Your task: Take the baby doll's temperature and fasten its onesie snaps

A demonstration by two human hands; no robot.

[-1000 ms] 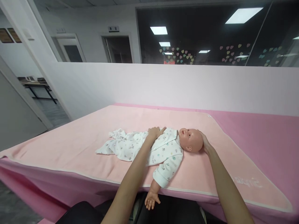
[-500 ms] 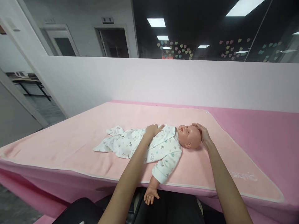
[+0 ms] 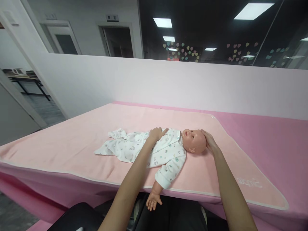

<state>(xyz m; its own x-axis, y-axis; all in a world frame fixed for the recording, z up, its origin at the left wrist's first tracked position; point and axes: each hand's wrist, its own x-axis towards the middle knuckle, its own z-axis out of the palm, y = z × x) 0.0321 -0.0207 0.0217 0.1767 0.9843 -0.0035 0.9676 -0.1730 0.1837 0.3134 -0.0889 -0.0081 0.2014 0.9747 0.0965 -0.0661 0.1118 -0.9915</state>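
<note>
A baby doll (image 3: 168,154) in a white printed outfit lies on its back on the pink mat, head to the right. My left hand (image 3: 157,133) rests flat on the doll's belly, fingers stretched out. At the crown of the doll's bare head (image 3: 196,142), my right hand (image 3: 209,140) is laid against it, its fingers extended and partly hidden behind the head. The doll's near arm (image 3: 155,196) hangs over the mat's front edge, palm up. Its empty-looking trouser legs (image 3: 112,148) trail to the left.
The pale pink mat (image 3: 72,141) covers much of a table with a darker pink cloth (image 3: 271,141). A white wall (image 3: 168,83) with a glass pane above stands behind. My legs (image 3: 178,213) are under the front edge.
The view has tilted and shifted slightly. My right hand has slid a little to the right along the doll's crown. My left hand stays on its belly.
</note>
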